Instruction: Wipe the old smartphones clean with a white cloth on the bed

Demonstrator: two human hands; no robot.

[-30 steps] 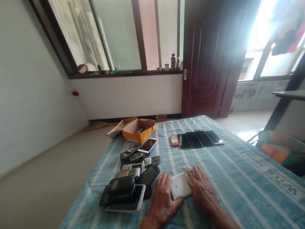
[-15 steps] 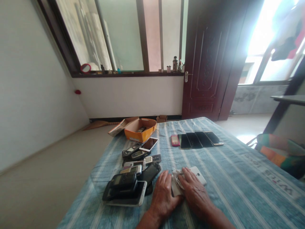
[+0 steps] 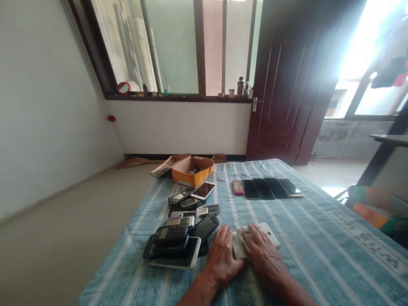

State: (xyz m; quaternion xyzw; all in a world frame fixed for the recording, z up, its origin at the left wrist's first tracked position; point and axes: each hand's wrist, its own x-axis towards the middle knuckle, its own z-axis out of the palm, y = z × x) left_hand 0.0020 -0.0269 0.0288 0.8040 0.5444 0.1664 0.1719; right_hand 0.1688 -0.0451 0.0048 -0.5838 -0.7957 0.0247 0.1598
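At the left we see a heap of phones (image 3: 204, 229) on the striped cover (image 3: 318, 255), stacked and overlapping. Just beyond it stands an orange box (image 3: 182, 176), its lid (image 3: 170, 165) folded back to the left; inside lies at least one dark phone (image 3: 193, 171), too small for us to make out further. Behind, by the wall, is a small carton (image 3: 219, 158) whose contents we cannot tell. Our left hand (image 3: 220, 253) is clamped on the left end of a white phone (image 3: 270, 236), which lies flat between both hands — its thumb runs along the near edge. On the sill, a little cup (image 3: 231, 92) holds dark upright bits, with a flask (image 3: 240, 87) to its right. Our right hand (image 3: 263, 253) has its fingers closed over a crumpled white tissue (image 3: 239, 238), pressing it onto the phone. Farther back we find a pink phone (image 3: 238, 187), then a row of dark phones (image 3: 267, 188).
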